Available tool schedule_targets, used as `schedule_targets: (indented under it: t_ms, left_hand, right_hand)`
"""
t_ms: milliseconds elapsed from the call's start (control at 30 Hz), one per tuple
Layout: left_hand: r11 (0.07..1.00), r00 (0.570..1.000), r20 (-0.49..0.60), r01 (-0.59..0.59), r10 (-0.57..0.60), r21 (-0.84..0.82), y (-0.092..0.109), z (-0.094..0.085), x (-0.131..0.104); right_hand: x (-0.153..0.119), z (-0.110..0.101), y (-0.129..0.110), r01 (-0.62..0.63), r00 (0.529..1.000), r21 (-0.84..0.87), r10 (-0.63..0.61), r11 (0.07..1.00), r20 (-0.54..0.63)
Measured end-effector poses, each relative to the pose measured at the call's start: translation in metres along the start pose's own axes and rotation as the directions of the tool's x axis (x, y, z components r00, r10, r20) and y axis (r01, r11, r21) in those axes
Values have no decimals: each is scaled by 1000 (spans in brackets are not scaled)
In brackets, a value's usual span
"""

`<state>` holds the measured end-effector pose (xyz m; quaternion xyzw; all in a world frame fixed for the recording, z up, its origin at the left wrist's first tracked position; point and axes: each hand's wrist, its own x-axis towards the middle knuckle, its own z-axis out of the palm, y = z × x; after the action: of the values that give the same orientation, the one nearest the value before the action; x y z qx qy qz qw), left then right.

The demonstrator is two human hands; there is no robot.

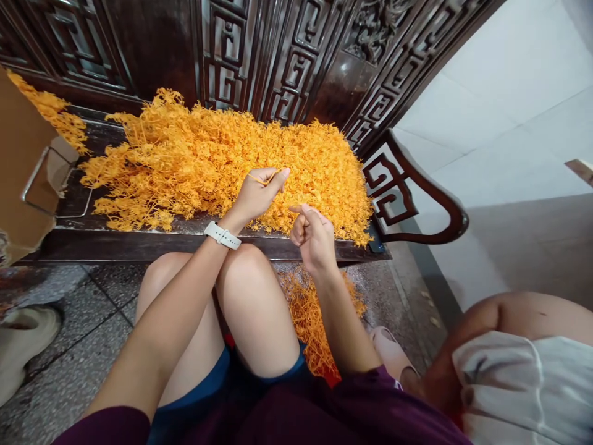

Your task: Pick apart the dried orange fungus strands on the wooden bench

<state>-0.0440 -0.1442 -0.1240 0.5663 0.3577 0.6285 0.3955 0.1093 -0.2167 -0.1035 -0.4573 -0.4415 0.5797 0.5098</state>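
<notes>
My left hand [258,193], with a pale watch [222,235] on its wrist, is closed on a thin orange strand [263,181] pinched between thumb and fingers. Just to the right and a little lower is my right hand [315,240], its fingers curled and the thumb against the index finger. Whether anything sits in that pinch cannot be made out against the orange behind. Both hands are raised in front of a large heap of orange artificial sprigs [204,154] on a dark wooden bench [139,244]. The hands are apart from each other.
A cardboard box [32,154] and a bent metal frame [39,179] stand at the left. The bench has a carved back [231,43] and armrest [445,228]. Orange strands [315,321] lie below by my knees. Another person [523,371] is at the lower right.
</notes>
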Motion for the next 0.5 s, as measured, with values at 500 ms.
schedule_targets:
  t_ms: [500]
  left_hand:
    - [996,958,-275,85,-86,-14,-22,-9,10]
  right_hand:
    - [-37,-3,-8,-53,788,-50,72,997,611]
